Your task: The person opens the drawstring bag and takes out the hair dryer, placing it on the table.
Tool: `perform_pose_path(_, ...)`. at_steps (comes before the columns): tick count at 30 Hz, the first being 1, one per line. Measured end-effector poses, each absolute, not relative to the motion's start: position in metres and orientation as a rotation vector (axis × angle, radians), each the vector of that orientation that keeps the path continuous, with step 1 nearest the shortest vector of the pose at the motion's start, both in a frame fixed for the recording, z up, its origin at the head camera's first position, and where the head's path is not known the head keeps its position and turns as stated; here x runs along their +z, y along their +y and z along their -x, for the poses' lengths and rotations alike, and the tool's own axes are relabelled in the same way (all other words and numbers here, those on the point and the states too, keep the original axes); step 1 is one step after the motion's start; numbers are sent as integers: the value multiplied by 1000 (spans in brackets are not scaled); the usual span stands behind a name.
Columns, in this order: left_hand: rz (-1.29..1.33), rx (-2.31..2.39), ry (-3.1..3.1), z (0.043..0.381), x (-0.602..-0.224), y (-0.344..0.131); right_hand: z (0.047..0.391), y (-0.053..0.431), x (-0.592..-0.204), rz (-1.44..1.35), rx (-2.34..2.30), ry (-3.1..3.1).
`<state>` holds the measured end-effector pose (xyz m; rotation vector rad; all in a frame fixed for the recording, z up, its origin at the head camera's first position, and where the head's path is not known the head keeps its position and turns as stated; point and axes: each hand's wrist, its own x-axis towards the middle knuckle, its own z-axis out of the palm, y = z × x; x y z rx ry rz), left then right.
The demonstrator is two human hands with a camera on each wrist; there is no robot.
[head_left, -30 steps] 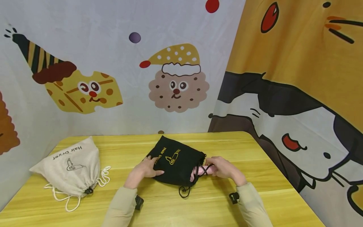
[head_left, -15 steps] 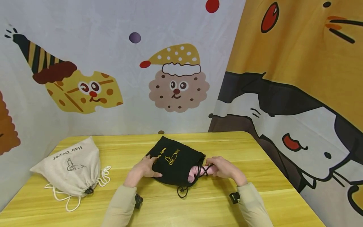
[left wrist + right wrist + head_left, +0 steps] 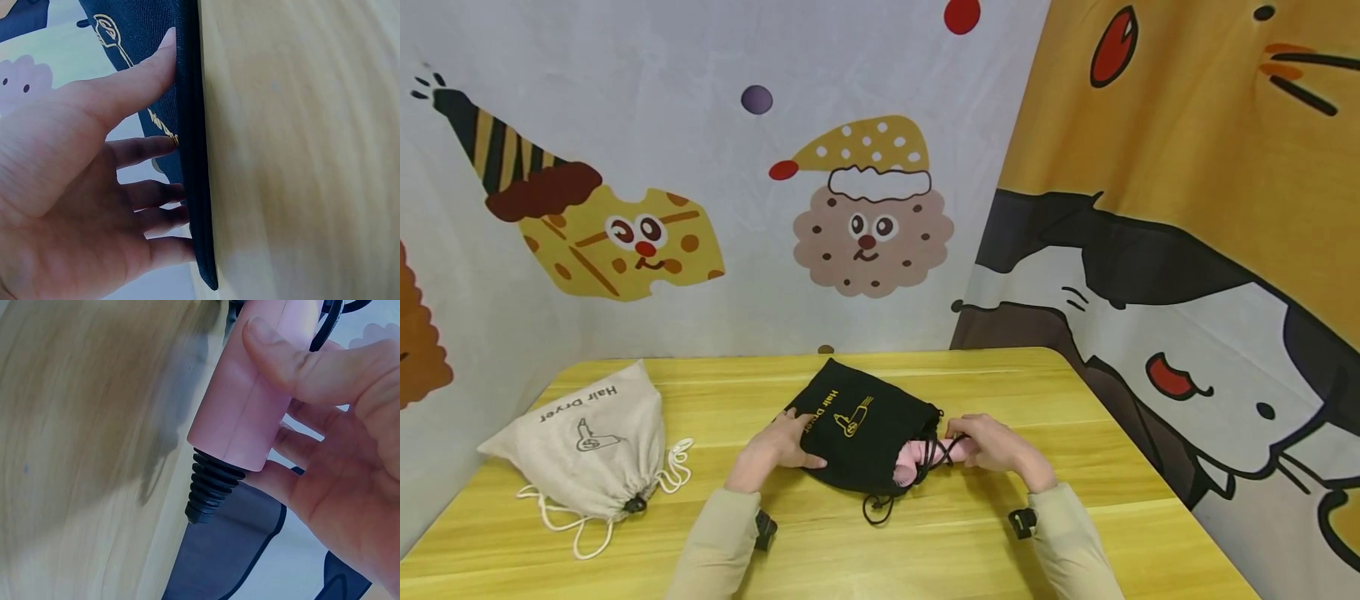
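Your left hand (image 3: 777, 442), fingers spread, rested on the black bag (image 3: 850, 454); your right hand (image 3: 997, 443) gripped the pink hair dryer (image 3: 247, 406), partly inside the bag's mouth. Step looked like passing it through; next needed cords (image 3: 331, 325) kept clear.

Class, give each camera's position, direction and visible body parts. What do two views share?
Head: worn there, facing forward and down at the table; left hand, right hand, sleeves show.
Left wrist: worn there, facing the black bag; left hand shows.
Right wrist: worn there, facing the pink handle; right hand shows.
Head and right wrist share the pink handle.
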<state>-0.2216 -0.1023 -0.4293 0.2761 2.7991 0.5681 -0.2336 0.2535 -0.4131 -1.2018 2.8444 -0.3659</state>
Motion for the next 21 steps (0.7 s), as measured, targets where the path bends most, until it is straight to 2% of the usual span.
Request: perform_pose_path(21, -299, 561, 2803, 222, -430, -103, 231, 260, -408, 1184, -372, 2819)
